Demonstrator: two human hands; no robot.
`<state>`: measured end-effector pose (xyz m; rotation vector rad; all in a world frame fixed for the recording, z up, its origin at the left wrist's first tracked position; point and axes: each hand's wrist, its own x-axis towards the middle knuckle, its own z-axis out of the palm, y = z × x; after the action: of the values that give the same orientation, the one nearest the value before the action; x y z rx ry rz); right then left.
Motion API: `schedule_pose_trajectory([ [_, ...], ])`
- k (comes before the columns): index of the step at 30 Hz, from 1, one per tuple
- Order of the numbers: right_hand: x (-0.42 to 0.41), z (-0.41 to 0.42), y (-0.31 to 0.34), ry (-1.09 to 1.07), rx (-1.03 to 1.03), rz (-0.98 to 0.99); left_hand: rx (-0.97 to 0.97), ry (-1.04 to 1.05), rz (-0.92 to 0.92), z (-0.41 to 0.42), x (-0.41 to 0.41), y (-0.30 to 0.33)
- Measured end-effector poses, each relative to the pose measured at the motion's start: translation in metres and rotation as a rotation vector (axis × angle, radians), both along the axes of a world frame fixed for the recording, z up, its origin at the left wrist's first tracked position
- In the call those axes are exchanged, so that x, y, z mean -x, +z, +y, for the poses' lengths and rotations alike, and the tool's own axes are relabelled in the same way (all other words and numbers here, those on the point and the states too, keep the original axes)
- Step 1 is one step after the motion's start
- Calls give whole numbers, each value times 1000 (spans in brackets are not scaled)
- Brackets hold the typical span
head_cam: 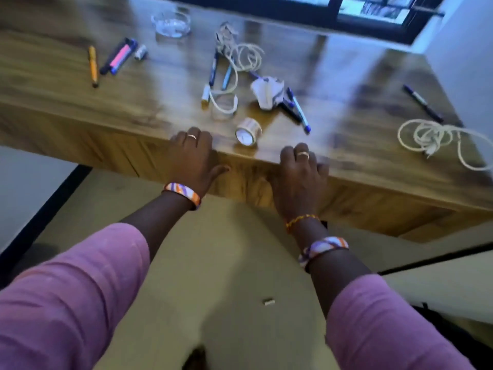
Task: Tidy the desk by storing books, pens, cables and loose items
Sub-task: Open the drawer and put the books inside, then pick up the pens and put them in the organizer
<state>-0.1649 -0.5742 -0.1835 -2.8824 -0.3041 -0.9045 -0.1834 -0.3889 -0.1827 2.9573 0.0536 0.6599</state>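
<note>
I see both hands flat on the near edge of the desk (346, 84) — left hand (193, 158) and right hand (300, 177) spread open, holding nothing. Tape roll (248, 130) sits between them, just beyond the fingertips. Pens and white cable (240, 62) tangled at 12 o'clock, orange pen (93, 66) at 10, second cable coil (432, 140) at 3, black marker (422, 102) at 2.

A glossy wood-grain table (112, 108) stands over a tan floor (213, 249), beneath a dark-framed window (373, 20) beside a pale wall (464, 57).
</note>
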Motion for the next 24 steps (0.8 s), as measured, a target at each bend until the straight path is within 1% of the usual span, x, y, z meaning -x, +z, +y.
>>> schedule_pose_trajectory([
  [1, -1, -1, 2, 2, -32, -23, 91, -6, -61, -4, 5, -9],
  [3, 7, -10, -7, 71, -139, -75, 307, -26, -99, -20, 31, -34],
  [5, 29, -23, -32, 235, -292, -76, 430, -56, -47, -40, 66, -68],
  [7, 64, -39, -73, 299, -327, 13, 447, -136, 66, -55, 99, -108],
  [9, 103, -62, -138, 310, -341, 227, 446, -238, 202, -68, 126, -158],
  [11, 137, -88, -209, 303, -394, 571, 483, -266, 339, -78, 144, -208],
  [12, 151, -101, -248, 272, -385, 760, 511, -262, 405, -84, 151, -237],
  [14, 171, -122, -327, 223, -294, 1035, 526, -257, 520, -92, 158, -297],
  [17, 177, -138, -437, 173, -162, 1304, 474, -252, 645, -97, 157, -385],
  [19, 168, -141, -510, 123, -67, 1382, 441, -279, 684, -98, 151, -447],
  [20, 160, -141, -545, 93, -34, 1389, 432, -287, 699, -98, 148, -476],
  [22, 142, -142, -603, 37, -23, 1353, 441, -293, 709, -98, 141, -521],
  [24, 132, -140, -648, -13, -57, 1282, 466, -304, 716, -97, 138, -555],
])
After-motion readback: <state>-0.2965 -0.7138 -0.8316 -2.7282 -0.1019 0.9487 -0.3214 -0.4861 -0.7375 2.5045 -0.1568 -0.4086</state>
